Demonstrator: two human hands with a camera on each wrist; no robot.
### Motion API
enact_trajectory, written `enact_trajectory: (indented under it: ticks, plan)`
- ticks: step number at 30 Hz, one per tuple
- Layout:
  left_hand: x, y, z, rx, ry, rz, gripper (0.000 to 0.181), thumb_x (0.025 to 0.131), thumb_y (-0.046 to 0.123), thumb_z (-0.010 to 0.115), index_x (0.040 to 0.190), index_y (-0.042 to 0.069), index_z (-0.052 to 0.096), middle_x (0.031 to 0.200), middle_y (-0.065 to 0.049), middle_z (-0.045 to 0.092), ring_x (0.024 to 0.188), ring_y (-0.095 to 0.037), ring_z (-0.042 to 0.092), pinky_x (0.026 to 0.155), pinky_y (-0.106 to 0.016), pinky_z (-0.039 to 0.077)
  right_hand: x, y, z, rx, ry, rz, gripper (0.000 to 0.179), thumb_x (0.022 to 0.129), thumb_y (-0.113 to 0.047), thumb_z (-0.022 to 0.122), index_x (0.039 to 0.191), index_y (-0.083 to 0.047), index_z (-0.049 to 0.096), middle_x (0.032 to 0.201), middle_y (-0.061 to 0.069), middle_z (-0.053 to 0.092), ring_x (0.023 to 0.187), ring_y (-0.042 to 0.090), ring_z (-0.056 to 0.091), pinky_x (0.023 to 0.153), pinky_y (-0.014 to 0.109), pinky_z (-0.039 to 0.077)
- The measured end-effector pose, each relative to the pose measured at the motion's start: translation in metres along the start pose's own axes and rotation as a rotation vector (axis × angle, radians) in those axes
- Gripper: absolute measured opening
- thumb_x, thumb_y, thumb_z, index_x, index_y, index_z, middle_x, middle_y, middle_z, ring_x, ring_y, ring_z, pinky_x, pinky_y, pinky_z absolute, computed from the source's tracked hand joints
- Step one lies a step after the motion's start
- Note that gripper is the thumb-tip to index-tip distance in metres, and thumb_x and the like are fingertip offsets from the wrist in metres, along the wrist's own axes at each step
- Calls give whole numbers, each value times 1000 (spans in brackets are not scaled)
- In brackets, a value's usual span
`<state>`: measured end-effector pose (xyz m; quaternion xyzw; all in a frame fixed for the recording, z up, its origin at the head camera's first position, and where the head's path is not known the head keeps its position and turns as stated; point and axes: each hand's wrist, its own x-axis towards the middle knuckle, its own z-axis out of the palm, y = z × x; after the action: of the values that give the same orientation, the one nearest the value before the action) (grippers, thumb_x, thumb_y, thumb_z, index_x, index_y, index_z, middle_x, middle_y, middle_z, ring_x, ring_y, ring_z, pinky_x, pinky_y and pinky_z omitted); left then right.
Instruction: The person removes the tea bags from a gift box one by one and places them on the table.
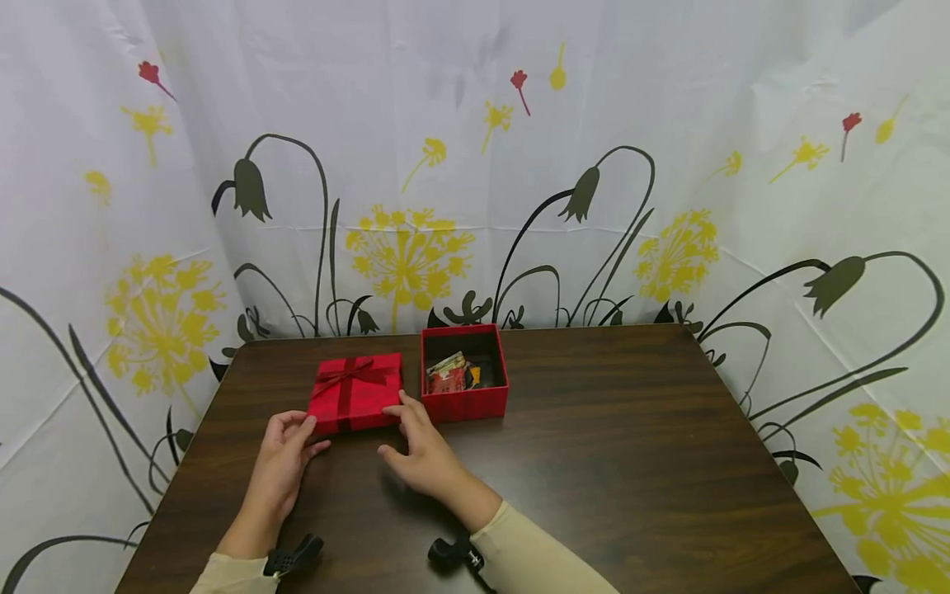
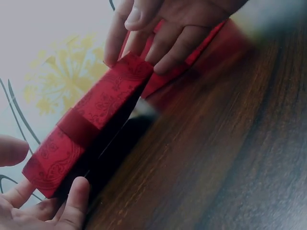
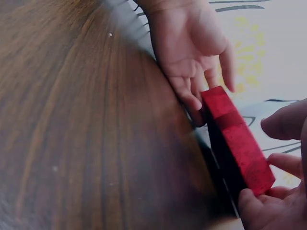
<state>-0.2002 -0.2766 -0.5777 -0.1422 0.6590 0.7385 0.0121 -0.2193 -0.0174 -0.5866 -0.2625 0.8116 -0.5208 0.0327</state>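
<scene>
A red gift box lid point(image 1: 355, 394) with a dark red ribbon bow is held at its two near corners, its near edge raised over the table. My left hand point(image 1: 282, 462) grips the left corner, thumb near the top and fingers reaching under. My right hand point(image 1: 429, 454) holds the right corner with its fingers, the thumb spread away from it. In the left wrist view the lid's patterned side point(image 2: 112, 96) and dark underside show. The open red box point(image 1: 467, 404) stands just right of the lid, with small colourful packets point(image 1: 448, 375) inside.
The dark wooden table point(image 1: 631, 462) carries the box near its far edge. Behind it hangs a white curtain point(image 1: 460, 107) printed with yellow and grey flowers. Black wrist cameras point(image 1: 297, 554) are strapped on both wrists.
</scene>
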Motion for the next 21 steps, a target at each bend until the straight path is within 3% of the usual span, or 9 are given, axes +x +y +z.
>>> enact_trajectory:
  ticks: [3, 7, 11, 14, 18, 21]
  plan:
    - [1, 0, -1, -15, -7, -8, 31, 114, 36, 56, 138, 26, 40, 128, 7, 50, 118, -7, 56, 97, -23, 61, 1, 5, 2, 165, -7, -2, 56, 103, -10, 73, 155, -13, 52, 182, 14, 19, 166, 29, 33, 128, 41, 41]
    - [1, 1, 0, 0, -6, 5, 33, 115, 35, 55, 143, 25, 40, 141, 4, 47, 125, -9, 54, 100, -21, 58, 2, 9, 1, 276, -36, 10, 60, 102, -7, 73, 158, -8, 51, 183, 15, 13, 169, 31, 23, 131, 46, 36]
    - [0, 3, 4, 73, -7, 26, 38, 116, 32, 54, 149, 20, 38, 160, -6, 39, 141, -8, 47, 107, -12, 49, 3, 13, -1, 358, -71, 32, 67, 102, -3, 73, 163, -4, 46, 184, 15, 7, 171, 30, 15, 132, 48, 32]
    - [-2, 5, 7, 117, -10, 23, 47, 117, 30, 52, 155, 14, 31, 171, -12, 31, 152, -13, 40, 117, -14, 42, 3, 15, -2, 376, -91, 49, 71, 102, -2, 73, 166, -5, 43, 185, 12, 5, 172, 27, 11, 133, 46, 30]
    - [-3, 5, 7, 131, -27, 9, 57, 118, 28, 48, 165, 5, 26, 181, -13, 20, 167, -22, 22, 138, -37, 21, 5, 16, 0, 309, -86, 75, 67, 104, -8, 72, 166, -7, 46, 185, 11, 7, 172, 27, 13, 131, 44, 34]
    - [-3, 5, 8, 152, -55, 11, 58, 118, 25, 47, 169, 3, 28, 185, -7, 12, 172, -22, 5, 140, -47, 5, 7, 16, 0, 224, -68, 107, 64, 105, -14, 73, 165, -10, 49, 185, 11, 12, 171, 30, 17, 129, 43, 38]
